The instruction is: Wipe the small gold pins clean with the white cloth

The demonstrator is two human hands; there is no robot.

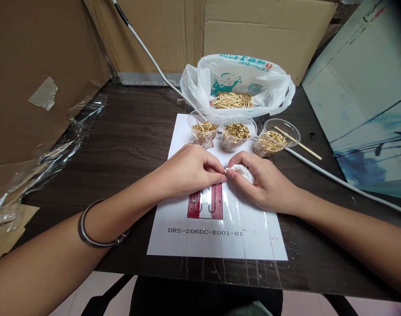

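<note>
My right hand [264, 182] holds a white wad [243, 172], perhaps crumpled tissue or cloth, with thumb and forefinger at its left tip. My left hand [194, 171] is closed in a pinch right beside that tip. Whatever lies between its fingertips is too small and hidden to name. Both hands are above a white printed sheet [174, 243] with a red-and-white picture. Just beyond them stand three clear plastic cups of small gold-coloured metal pieces: a left cup [204, 131], a middle cup [237, 134] and a right cup [273, 139].
Behind the cups an open white plastic bag [194, 85] holds many thin gold-coloured pins [235, 100]. A wooden stick [306, 147] leans out of the right cup. A white cable [154, 63] crosses the dark table [128, 118]. Cardboard [154, 39] walls the back and left.
</note>
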